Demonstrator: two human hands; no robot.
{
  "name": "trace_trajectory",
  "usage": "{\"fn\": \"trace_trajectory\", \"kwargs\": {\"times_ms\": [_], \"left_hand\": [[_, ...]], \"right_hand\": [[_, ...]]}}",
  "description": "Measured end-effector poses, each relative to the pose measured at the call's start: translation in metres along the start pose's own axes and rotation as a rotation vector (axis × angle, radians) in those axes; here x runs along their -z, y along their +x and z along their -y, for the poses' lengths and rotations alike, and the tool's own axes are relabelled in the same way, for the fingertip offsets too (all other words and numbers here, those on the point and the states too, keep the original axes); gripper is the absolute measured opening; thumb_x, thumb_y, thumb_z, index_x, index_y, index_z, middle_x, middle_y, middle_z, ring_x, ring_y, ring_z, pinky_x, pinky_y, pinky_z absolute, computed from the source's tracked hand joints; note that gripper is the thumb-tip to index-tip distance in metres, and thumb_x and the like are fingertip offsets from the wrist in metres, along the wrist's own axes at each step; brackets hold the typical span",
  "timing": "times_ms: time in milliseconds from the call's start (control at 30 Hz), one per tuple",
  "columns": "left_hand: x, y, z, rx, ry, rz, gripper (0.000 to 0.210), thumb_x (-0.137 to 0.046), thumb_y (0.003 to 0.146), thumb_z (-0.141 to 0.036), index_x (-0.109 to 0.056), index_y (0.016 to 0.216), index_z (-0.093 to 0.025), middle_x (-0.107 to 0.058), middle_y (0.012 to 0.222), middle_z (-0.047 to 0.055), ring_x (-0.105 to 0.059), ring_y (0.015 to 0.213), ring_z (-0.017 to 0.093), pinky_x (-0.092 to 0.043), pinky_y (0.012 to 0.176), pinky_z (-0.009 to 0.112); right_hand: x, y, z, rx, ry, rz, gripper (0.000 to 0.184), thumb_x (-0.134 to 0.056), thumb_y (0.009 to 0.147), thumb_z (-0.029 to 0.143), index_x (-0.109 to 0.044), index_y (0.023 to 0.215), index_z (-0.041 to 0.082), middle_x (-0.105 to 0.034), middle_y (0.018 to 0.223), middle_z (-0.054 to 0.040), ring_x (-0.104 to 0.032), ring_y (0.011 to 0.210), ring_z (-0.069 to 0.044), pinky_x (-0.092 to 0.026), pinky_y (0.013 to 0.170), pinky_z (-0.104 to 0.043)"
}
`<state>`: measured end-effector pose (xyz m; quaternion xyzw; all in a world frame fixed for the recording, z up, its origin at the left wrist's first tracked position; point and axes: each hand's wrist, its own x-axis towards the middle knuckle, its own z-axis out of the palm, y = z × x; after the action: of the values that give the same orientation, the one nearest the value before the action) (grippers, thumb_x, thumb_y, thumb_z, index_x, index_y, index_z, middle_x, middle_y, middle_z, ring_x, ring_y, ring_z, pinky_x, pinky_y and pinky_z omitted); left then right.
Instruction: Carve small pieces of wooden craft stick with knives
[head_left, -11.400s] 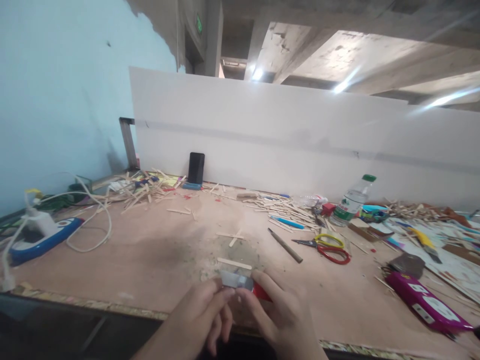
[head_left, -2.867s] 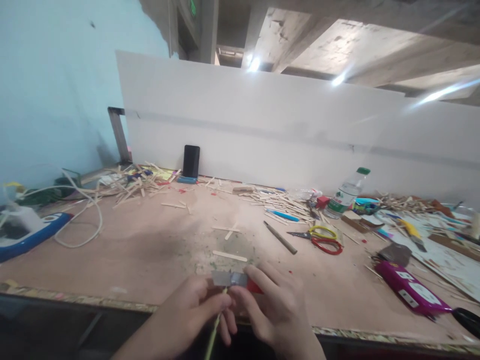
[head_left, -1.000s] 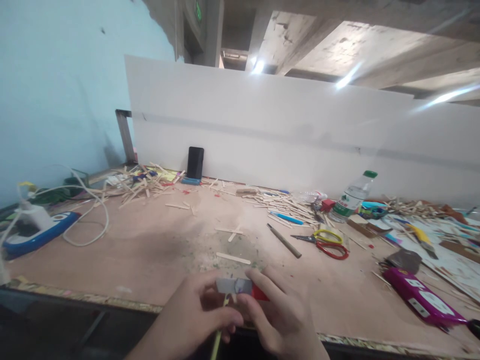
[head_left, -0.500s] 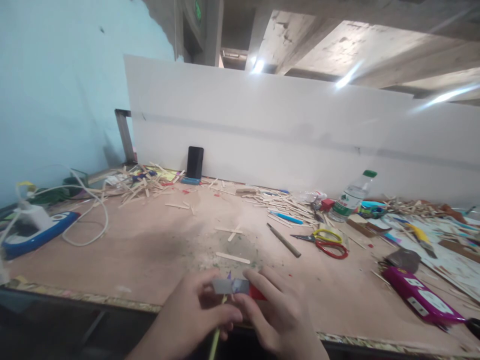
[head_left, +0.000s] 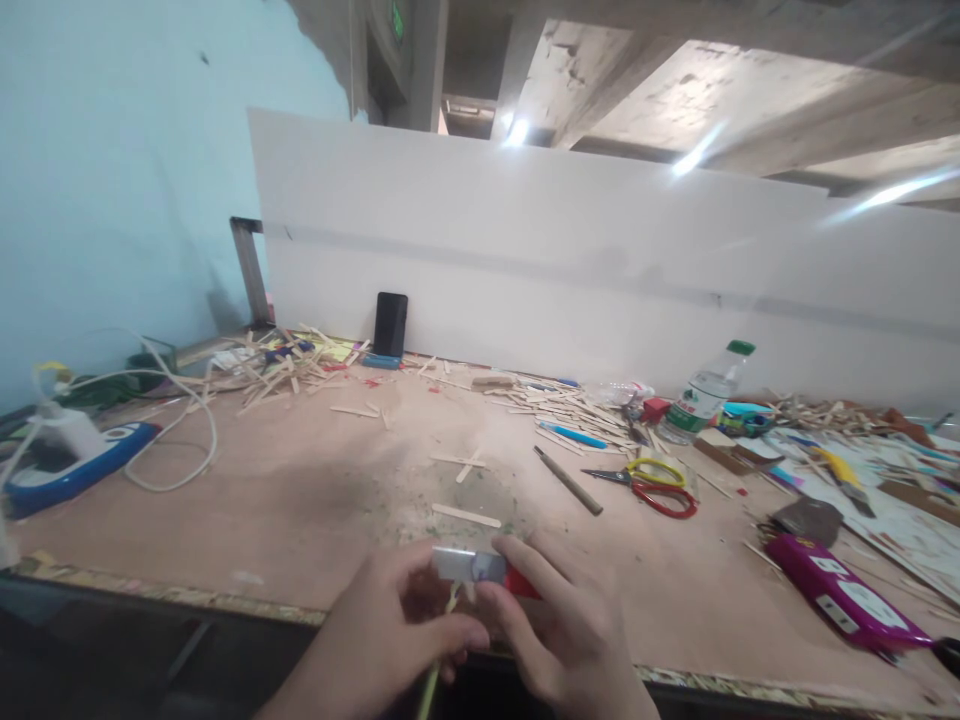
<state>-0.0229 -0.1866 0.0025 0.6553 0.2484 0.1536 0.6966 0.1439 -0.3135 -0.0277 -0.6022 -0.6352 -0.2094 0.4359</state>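
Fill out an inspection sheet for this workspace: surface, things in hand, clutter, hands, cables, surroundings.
Surface: tan tabletop, dark specks near the middle, rough front edge.
Things in hand: red-handled blade; thin yellow-green stick, its upper end at the blade, contact unclear.
Clutter: heaped wooden sticks, scissors, green-capped bottle, purple item.
Hands: left hand has fingers around the stick; right hand has fingers on the red-handled blade.
Cables: white cable looped beside power strip.
Surroundings: white panel behind, pale blue wall at left.

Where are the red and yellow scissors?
In the head view, the scissors lie right of centre on the table, just right of the brown stick and in front of the bottle.
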Motion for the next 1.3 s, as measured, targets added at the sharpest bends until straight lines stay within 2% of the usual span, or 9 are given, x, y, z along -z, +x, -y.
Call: {"fn": "trace_trajectory", "kwargs": {"times_ms": [367, 600, 800, 1033, 1300], "left_hand": [[-0.0005, -0.0012, -0.0018, 0.012, 0.034, -0.074, 0.031, -0.09, 0.061, -0.038, -0.069, 0.073, -0.02, -0.067, 0.062, -0.002, -0.062, 0.058, 0.016, -0.055, 0.056, 0.026], [0.0006, -0.0033, -0.0015, -0.001, -0.012, -0.039, 0.034, -0.089, 0.064, -0.043, -0.071, 0.081, -0.019, -0.07, 0.067, 0.0, -0.064, 0.061, 0.018, -0.059, 0.057, 0.029], [0.0015, -0.0052, -0.0011, -0.019, -0.021, -0.023, 0.028, -0.089, 0.067, -0.037, -0.07, 0.078, -0.02, -0.068, 0.068, -0.003, -0.062, 0.06, 0.015, -0.06, 0.059, 0.027], [0.002, -0.003, -0.0033, -0.008, -0.003, -0.005, 0.026, -0.087, 0.069, -0.037, -0.07, 0.08, -0.02, -0.069, 0.068, -0.002, -0.064, 0.062, 0.016, -0.059, 0.061, 0.027], [0.0022, -0.0034, -0.0007, 0.004, 0.052, -0.037, 0.033, -0.088, 0.066, -0.043, -0.066, 0.077, -0.02, -0.068, 0.066, -0.002, -0.065, 0.061, 0.018, -0.061, 0.061, 0.031]], "right_hand": [[0.0037, 0.0093, 0.0074, 0.043, -0.015, 0.025, 0.024, -0.065, 0.118, 0.042, -0.071, 0.115, 0.019, -0.066, 0.083, 0.0042, -0.066, 0.065, -0.012, -0.055, 0.056, -0.024], [0.0031, 0.0079, 0.0045, 0.027, -0.013, 0.02, 0.023, -0.065, 0.117, 0.041, -0.071, 0.116, 0.019, -0.064, 0.082, 0.0051, -0.063, 0.063, -0.011, -0.053, 0.054, -0.023], [0.0037, 0.0042, 0.0044, 0.008, 0.008, 0.065, 0.024, -0.071, 0.115, 0.043, -0.073, 0.119, 0.02, -0.073, 0.095, 0.0006, -0.069, 0.072, -0.013, -0.06, 0.062, -0.027], [0.0036, 0.0054, 0.0037, 0.015, 0.017, 0.058, 0.023, -0.069, 0.116, 0.042, -0.072, 0.118, 0.019, -0.069, 0.088, 0.003, -0.068, 0.068, -0.012, -0.058, 0.058, -0.025], [0.0029, 0.0089, 0.0061, 0.02, 0.006, 0.031, 0.023, -0.066, 0.117, 0.042, -0.072, 0.116, 0.019, -0.066, 0.083, 0.0046, -0.065, 0.064, -0.012, -0.055, 0.055, -0.024]]}}
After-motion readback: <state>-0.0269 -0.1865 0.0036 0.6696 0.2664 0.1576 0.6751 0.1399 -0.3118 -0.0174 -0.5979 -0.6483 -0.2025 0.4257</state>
